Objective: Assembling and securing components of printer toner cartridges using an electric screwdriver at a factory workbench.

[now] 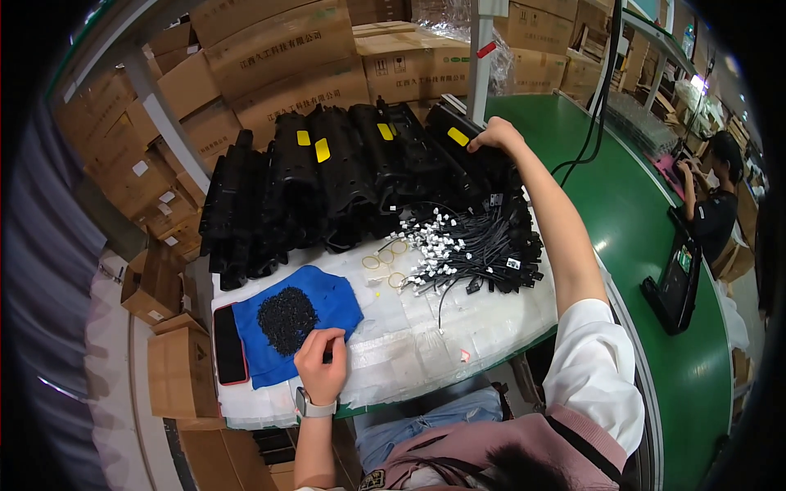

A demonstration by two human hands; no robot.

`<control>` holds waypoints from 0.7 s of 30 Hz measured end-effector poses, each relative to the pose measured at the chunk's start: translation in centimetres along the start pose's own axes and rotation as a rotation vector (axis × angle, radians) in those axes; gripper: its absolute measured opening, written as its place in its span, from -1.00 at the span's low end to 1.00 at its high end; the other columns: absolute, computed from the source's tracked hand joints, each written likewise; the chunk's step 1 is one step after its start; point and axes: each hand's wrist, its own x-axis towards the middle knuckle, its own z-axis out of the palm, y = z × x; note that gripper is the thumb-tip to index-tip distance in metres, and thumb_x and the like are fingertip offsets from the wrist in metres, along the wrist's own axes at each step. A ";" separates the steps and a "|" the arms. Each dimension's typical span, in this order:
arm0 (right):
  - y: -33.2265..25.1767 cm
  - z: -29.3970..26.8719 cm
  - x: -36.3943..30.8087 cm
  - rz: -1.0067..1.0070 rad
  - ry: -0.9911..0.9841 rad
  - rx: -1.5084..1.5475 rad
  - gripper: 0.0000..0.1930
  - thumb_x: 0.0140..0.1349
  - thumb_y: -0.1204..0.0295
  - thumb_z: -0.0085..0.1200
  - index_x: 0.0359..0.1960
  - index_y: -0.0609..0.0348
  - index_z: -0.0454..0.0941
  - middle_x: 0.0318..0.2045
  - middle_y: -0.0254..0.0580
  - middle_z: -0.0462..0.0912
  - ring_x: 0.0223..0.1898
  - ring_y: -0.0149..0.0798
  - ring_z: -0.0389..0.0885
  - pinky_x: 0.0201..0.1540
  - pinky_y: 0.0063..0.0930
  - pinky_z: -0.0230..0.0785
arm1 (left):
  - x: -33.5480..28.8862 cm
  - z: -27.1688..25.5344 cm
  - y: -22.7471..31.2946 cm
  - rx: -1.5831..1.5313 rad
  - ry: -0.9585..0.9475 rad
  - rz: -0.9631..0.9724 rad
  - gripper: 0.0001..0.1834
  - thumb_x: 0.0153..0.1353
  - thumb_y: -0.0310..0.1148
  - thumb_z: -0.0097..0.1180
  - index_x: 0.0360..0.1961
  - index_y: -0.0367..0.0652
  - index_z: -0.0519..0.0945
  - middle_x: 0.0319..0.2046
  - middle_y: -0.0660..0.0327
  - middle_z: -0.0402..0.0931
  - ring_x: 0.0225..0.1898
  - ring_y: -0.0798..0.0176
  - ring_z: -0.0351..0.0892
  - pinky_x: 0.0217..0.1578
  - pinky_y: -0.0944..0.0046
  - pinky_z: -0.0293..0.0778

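My right hand reaches to the back of the table, its fingers closed on the edge of a long black plastic housing with a yellow label. That housing lies at the right end of a row of similar black housings. Near the front edge, my left hand has its fingers curled in toward the thumb; whatever they may hold is too small to make out. Just beyond it, a heap of tiny black parts, seemingly screws, lies on a blue cloth.
Black cables with white connectors are heaped right of centre, beside several thin yellowish rings. A phone lies left of the cloth. Cardboard boxes stack behind. At right runs a green conveyor bearing a black unit; another person works beyond.
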 end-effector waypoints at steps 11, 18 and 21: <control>2.0 -1.3 -0.9 0.019 -0.109 1.012 -0.59 -0.17 0.47 0.41 -0.38 0.61 0.54 -0.45 0.10 0.65 -0.54 -0.08 0.66 -0.46 -0.23 0.53 | -0.1 -0.2 -0.2 0.018 -0.030 -0.017 -0.91 -0.01 -0.64 0.10 -0.43 -0.28 0.57 -0.56 0.12 0.50 -0.60 0.20 0.51 -0.54 0.35 0.40; 0.6 -4.1 -4.2 -0.141 -0.295 1.235 -0.64 -0.08 0.49 0.38 -0.28 0.44 0.55 -0.45 -0.09 0.65 -0.55 -0.28 0.65 -0.46 -0.38 0.56 | 0.0 0.0 -0.1 0.015 -0.040 -0.030 -0.92 -0.01 -0.64 0.09 -0.45 -0.30 0.57 -0.56 0.11 0.50 -0.61 0.20 0.51 -0.55 0.34 0.39; 0.2 -4.8 -7.7 -0.278 -0.236 1.099 -0.62 -0.09 0.49 0.37 -0.20 0.34 0.54 -0.43 -0.22 0.65 -0.49 -0.41 0.61 -0.37 -0.55 0.50 | -0.2 0.0 -0.1 0.006 -0.037 -0.036 -0.91 -0.01 -0.64 0.08 -0.44 -0.30 0.57 -0.55 0.11 0.50 -0.60 0.21 0.50 -0.54 0.35 0.40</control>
